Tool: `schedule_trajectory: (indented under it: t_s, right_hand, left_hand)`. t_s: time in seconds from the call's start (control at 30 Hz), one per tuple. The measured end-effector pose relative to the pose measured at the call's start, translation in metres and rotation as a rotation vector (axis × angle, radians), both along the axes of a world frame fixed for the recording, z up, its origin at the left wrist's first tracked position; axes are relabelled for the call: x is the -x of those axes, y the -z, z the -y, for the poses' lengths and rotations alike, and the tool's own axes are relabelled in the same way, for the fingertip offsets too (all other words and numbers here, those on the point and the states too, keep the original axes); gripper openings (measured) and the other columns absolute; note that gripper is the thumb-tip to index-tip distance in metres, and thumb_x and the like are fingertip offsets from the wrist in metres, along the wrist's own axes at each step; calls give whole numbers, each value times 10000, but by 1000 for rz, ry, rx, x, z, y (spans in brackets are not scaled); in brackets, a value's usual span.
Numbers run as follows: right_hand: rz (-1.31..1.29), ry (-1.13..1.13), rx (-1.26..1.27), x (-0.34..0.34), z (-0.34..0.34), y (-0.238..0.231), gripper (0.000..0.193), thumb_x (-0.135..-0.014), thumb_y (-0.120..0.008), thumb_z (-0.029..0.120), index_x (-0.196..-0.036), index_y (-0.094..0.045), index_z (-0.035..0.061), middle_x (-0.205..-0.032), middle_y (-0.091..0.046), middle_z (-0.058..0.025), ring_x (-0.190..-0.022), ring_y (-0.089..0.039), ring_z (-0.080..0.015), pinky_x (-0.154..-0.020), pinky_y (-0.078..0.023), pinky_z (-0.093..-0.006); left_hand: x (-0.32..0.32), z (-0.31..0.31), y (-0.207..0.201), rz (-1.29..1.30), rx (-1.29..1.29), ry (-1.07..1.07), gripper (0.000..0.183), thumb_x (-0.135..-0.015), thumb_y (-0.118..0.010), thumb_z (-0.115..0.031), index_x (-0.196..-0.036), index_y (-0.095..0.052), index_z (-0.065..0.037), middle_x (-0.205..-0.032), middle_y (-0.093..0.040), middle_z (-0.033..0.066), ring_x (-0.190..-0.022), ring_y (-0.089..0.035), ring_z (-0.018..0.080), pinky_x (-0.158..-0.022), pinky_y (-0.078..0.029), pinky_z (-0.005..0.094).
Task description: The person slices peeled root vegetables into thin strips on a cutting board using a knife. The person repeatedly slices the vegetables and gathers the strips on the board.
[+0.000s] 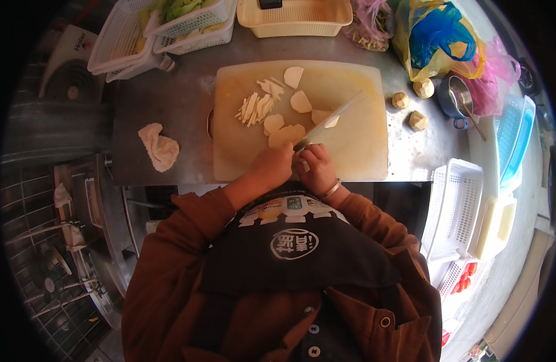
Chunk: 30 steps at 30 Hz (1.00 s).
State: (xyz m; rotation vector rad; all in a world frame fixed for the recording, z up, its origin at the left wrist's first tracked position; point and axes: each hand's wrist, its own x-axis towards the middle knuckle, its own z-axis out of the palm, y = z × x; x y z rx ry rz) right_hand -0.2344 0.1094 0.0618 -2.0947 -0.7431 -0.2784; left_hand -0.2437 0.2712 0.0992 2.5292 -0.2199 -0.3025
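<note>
A kitchen knife [332, 122] slants over the cutting board [356, 151], its blade pointing to the far right. My left hand [273, 164] is closed round its dark handle. Close beside it is my right hand [317, 171], fingers curled in near the handle; whatever they pinch is hidden. Pale cut strips [257, 108], apparently potato, lie in a loose pile at the board's left. Thick slices rest around them: a half-round slice [293, 76] at the back, another slice [300, 102] in the middle, and overlapping slices [287, 135] just beyond my left hand.
Peeled round potatoes [418, 120] sit right of the board, near a metal bowl [456, 96] with a spoon. A crumpled cloth [159, 148] lies to the left. White baskets [193, 30], a cream tray [296, 29] and plastic bags [438, 39] line the back. More baskets [451, 208] stand at right.
</note>
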Motion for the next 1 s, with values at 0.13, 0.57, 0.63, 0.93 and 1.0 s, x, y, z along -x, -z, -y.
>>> schedule_trajectory:
  t_s: [0.13,0.57,0.63,0.93,1.0]
  right_hand:
    - [15,-7,-3,-2,0,-3,98,-725,-610,-15,-796,-578,45,-856,-539,-124,-822,-527,-329,-721,-482,-404]
    - [205,282,-115,-88,4,6,166,-775,-657,-32,-925,-639,37,-974,-626,-124,-887,-606,-326,-780,-508,-379]
    - [167,262,-103,-96,-2,16,178,-766,-667,-30,-928,-640,39,-963,-629,-118,-859,-612,-321,-757,-514,-379]
    - [1,195,-88,-55,24,9,160,-760,-665,-45,-896,-640,35,-905,-628,-116,-718,-624,-284,-624,-524,-335]
    - [-9,141,-69,-34,34,3,152,-760,-661,-54,-883,-639,32,-902,-625,-120,-694,-620,-276,-600,-518,-322]
  left_hand:
    - [4,-11,-3,76,140,-116,164,-920,-535,-128,-862,-473,12,-681,-573,277,-685,-566,489,-586,-436,534]
    - [20,-23,-39,60,207,-206,182,-925,-534,-122,-847,-454,21,-705,-557,296,-715,-549,503,-602,-424,531]
    - [22,-24,-45,53,206,-216,177,-922,-534,-125,-854,-451,17,-688,-562,296,-692,-554,496,-602,-425,553]
    - [28,-39,-50,188,146,-189,177,-927,-544,-135,-855,-443,-7,-622,-557,264,-614,-561,486,-535,-420,556]
    - [30,-38,-45,131,146,-178,173,-925,-563,-133,-868,-462,-4,-665,-564,266,-659,-558,486,-539,-419,530]
